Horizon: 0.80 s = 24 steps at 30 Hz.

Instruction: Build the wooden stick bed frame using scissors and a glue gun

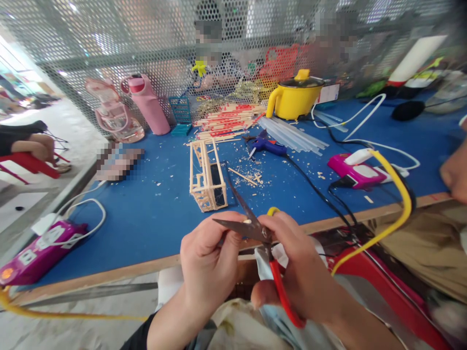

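Over at the far left, a purple power strip (40,253) lies along the table edge, and beyond it a pink bottle (151,104) leans near the mesh. Now the little stick frame (209,188) on the blue table (146,228): it looks light and stiff but fragile at its joints, so a stout edge bar looks the safe place to take hold. Just nearer, the left hand (211,257) has thumb and fingers pinched together on a pale piece (248,221), tiny, probably feather-light and dry, easy to lose from the fingertips; its end is the only bit showing. Behind, a heap of red-tipped sticks (229,121). And here are the scissors (265,233), blades spread wide, the piece seemingly between them; whether metal touches it, I can't tell. They look rigid and far heavier, best held by the handles, well back from those points. A blue glue gun (268,145) lies beyond, and the right hand (302,262) is wrapped around the scissors' handles. Farther right come a yellow pot (297,99), then a pink power strip (359,170), and another person's arm (454,170) at the edge.
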{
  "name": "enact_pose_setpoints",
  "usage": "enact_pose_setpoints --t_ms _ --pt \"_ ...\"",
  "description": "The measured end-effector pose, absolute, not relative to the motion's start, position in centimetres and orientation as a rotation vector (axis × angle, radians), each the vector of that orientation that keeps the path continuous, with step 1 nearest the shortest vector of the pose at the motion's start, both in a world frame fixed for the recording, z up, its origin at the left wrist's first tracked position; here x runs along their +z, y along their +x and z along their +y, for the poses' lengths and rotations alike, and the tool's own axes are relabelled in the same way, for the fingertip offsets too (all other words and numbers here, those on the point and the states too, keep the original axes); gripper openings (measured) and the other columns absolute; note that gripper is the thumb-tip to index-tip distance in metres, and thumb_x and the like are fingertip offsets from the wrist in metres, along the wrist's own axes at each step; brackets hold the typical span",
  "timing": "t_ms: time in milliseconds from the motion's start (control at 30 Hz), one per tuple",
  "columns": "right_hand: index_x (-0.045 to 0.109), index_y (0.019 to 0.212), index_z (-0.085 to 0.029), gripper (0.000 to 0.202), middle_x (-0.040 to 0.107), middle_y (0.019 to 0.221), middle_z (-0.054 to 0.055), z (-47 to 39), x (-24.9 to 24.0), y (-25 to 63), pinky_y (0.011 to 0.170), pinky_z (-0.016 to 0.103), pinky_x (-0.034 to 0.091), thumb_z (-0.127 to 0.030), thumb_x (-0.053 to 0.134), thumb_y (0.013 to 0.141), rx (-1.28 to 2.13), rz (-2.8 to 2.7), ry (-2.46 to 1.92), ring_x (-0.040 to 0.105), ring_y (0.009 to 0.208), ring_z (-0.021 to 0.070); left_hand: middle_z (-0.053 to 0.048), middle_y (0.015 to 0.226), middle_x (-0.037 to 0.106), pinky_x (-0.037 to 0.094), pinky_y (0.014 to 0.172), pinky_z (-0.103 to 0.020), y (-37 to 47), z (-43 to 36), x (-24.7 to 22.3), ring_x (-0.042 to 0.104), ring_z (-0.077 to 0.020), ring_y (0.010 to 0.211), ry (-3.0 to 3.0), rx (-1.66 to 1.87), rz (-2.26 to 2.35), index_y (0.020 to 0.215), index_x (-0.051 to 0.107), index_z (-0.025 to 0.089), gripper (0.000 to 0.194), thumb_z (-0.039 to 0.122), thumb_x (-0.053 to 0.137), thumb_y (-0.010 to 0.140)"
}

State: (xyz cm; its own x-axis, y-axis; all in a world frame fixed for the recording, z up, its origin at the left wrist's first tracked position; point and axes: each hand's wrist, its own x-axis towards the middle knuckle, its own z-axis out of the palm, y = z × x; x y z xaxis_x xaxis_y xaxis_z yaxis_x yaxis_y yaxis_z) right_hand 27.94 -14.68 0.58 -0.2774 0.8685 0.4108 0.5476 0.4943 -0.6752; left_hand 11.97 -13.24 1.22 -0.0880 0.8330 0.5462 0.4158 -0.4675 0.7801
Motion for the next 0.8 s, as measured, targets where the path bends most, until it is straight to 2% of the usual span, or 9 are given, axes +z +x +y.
enact_pose_setpoints --t_ms 233,533,800 --pt "0.054 0.106 -0.018 0.073 0.057 0.082 0.004 -14.33 -0.05 27.77 0.060 0.031 0.043 -0.072 0.065 0.060 0.376 -1.918 -1.123 0.053 0.069 0.0190 0.001 0.083 0.073 0.051 0.065 -0.017 11.77 -13.13 1.45 0.066 -0.0106 0.071 2.024 1.596 1.281 0.084 0.067 0.020 0.016 0.006 0.061 0.079" --pt "0.052 0.107 -0.018 0.058 0.059 0.083 0.002 -14.31 0.05 28.26 0.062 0.027 0.045 -0.055 0.072 0.068 0.427 -1.976 -1.118 0.055 0.071 0.0158 0.003 0.079 0.072 0.049 0.066 -0.015 11.91 -12.93 1.26 0.064 -0.0081 0.069 1.944 1.566 1.279 0.086 0.067 0.019 0.014 0.008 0.062 0.079" --pt "0.050 0.116 -0.013 0.074 0.053 0.091 0.008 -14.37 0.49 28.18 0.066 0.036 0.043 -0.059 0.073 0.062 0.304 -2.051 -1.227 0.051 0.079 0.0225 0.005 0.084 0.073 0.050 0.071 -0.014 11.65 -12.98 0.79 0.067 -0.0080 0.075 1.840 1.584 1.309 0.089 0.068 0.023 0.020 0.007 0.061 0.079"
